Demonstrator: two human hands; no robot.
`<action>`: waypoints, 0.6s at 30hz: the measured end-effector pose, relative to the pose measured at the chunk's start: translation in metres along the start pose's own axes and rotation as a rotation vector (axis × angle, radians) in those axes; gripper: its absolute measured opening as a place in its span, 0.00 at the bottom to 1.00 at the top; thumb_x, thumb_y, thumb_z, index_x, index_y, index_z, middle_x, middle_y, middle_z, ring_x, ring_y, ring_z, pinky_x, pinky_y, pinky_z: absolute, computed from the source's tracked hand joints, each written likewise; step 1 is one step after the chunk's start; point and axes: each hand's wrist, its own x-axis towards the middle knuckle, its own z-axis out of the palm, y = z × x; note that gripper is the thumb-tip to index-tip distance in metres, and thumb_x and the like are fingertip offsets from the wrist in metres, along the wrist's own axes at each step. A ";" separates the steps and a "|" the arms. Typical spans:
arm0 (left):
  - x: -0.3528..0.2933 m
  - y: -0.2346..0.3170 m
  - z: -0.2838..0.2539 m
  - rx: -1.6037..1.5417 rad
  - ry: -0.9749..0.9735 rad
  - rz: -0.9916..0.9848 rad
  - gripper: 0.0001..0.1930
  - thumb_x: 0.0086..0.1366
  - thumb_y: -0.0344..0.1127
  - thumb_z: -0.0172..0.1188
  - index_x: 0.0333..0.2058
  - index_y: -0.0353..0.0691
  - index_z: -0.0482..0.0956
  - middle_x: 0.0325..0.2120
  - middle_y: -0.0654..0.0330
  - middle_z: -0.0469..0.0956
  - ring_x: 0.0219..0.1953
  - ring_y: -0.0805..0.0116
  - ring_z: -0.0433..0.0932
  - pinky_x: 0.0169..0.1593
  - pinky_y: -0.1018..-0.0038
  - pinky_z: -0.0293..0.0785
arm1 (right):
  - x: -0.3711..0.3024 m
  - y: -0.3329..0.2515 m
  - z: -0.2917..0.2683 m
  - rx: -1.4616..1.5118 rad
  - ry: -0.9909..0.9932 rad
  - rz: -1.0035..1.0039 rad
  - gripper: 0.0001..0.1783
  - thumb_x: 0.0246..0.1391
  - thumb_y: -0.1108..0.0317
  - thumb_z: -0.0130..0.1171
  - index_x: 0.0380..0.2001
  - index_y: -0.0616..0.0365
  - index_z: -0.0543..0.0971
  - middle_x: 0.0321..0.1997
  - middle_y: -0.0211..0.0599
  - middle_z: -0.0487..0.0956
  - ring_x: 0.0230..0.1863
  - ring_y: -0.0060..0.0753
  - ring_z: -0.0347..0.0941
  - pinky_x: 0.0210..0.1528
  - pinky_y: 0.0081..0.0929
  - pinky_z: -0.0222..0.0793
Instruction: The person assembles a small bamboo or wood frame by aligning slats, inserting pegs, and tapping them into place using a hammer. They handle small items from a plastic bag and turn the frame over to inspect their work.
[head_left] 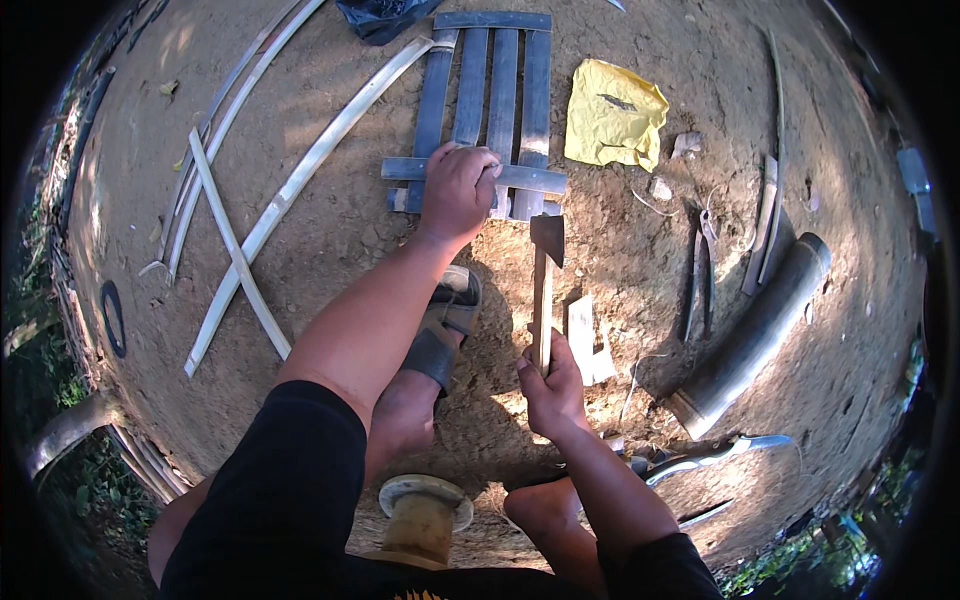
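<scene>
A rack of dark bamboo slats point(503, 85) lies on the ground ahead of me, with a crosspiece at its far end. Over its near end runs a loose-looking bamboo crosspiece point(533, 179). My left hand point(460, 195) is closed over that crosspiece; its fingertips are partly hidden, so whether a small item is pinched there cannot be seen. In my right hand point(555, 392) is a hatchet point(546, 245), gripped low on its wooden handle. The head of the hatchet points up, just short of the rack's near right corner.
Long split bamboo strips point(300, 185) cross at the left. A yellow bag point(615, 112) lies right of the rack. Farther right are pliers point(708, 250) and a thick bamboo tube point(755, 335). A knife point(715, 458) lies by my right forearm; a spool point(420, 525) stands near my legs.
</scene>
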 end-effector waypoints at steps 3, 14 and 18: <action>-0.002 0.001 0.003 0.028 0.037 0.035 0.02 0.66 0.31 0.60 0.37 0.42 0.79 0.38 0.61 0.84 0.46 0.58 0.81 0.62 0.58 0.64 | 0.004 -0.004 -0.002 -0.056 0.010 -0.031 0.25 0.63 0.73 0.56 0.62 0.61 0.67 0.33 0.26 0.72 0.29 0.17 0.67 0.32 0.22 0.66; -0.006 -0.006 0.005 0.022 0.098 0.021 0.03 0.64 0.33 0.62 0.35 0.43 0.80 0.38 0.61 0.85 0.48 0.61 0.82 0.61 0.59 0.65 | 0.052 -0.069 -0.006 -0.531 0.079 -0.277 0.31 0.68 0.68 0.51 0.70 0.62 0.56 0.34 0.64 0.81 0.35 0.67 0.80 0.35 0.52 0.75; -0.006 -0.004 0.003 -0.030 0.119 0.015 0.03 0.62 0.32 0.62 0.34 0.42 0.80 0.38 0.60 0.85 0.48 0.61 0.82 0.61 0.59 0.66 | 0.057 -0.081 -0.002 -0.586 0.164 -0.462 0.30 0.67 0.69 0.50 0.69 0.60 0.57 0.41 0.68 0.81 0.41 0.70 0.80 0.40 0.54 0.76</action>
